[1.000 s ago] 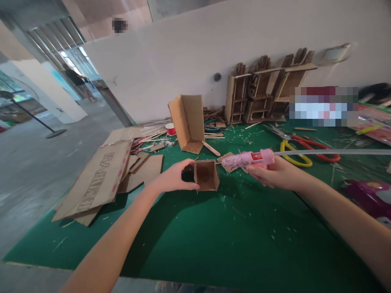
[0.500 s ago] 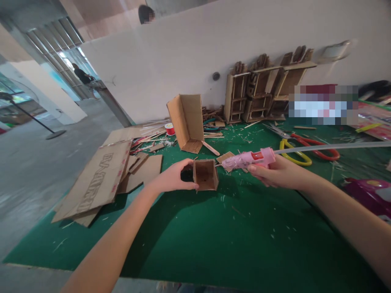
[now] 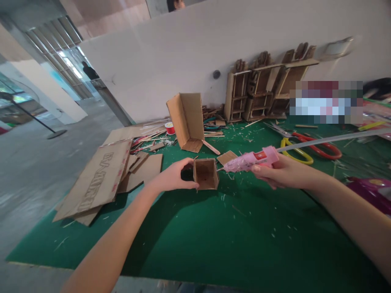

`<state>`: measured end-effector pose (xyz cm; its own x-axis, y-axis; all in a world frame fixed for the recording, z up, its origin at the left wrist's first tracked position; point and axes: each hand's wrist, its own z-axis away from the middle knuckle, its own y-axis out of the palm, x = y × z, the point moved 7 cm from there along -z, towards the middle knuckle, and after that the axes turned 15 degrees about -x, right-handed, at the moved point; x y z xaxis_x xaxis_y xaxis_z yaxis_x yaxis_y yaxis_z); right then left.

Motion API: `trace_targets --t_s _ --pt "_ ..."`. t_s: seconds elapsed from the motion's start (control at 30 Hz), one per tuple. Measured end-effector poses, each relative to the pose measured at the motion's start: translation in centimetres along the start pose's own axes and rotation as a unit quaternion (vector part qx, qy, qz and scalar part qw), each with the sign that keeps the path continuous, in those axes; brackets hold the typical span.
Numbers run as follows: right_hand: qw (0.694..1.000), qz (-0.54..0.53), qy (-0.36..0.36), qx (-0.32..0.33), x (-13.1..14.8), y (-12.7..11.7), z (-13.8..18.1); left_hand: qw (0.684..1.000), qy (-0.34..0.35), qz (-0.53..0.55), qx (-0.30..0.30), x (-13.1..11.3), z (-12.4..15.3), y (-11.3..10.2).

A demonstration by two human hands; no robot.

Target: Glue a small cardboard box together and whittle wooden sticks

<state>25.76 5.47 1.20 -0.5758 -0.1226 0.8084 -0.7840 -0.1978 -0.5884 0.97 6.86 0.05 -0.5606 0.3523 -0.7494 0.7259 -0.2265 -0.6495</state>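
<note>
In the head view, your left hand (image 3: 175, 177), with thumb and fingers curved apart, has hold of the small cardboard box (image 3: 206, 175) at its left side, above the green table (image 3: 214, 240). Your right hand (image 3: 281, 173) is closed around the pink glue gun (image 3: 244, 160), whose nozzle is at the box's right wall; contact I cannot tell. The box walls are already joined, while its face toward you is open. Behind stands a folded cardboard piece (image 3: 192, 118); cardboard sheets (image 3: 100, 175) lie to the left, scissors (image 3: 331, 152) to the right. Beyond are a pale wall (image 3: 152, 73) and a bare concrete floor (image 3: 85, 116).
</note>
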Motion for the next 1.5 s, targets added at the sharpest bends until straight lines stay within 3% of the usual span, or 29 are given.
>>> trace_targets --t_s 0.4,0.7,1.0,1.5 --pt "0.999 -0.010 0.022 0.022 -1.0 -0.4 0.5 1.000 0.005 -0.009 -0.002 0.0 -0.1 -0.1" --pt "0.999 -0.029 -0.006 0.037 -0.4 -0.3 0.5 1.000 0.003 -0.004 -0.004 0.2 -0.1 0.0" --pt "0.997 -0.049 -0.038 -0.054 0.0 -0.3 -0.7 1.000 0.002 -0.001 -0.002 -0.1 0.0 0.0" --pt "0.997 0.007 0.004 -0.077 -1.2 -0.1 -0.9 1.000 0.009 0.002 -0.008 -0.3 0.1 0.1"
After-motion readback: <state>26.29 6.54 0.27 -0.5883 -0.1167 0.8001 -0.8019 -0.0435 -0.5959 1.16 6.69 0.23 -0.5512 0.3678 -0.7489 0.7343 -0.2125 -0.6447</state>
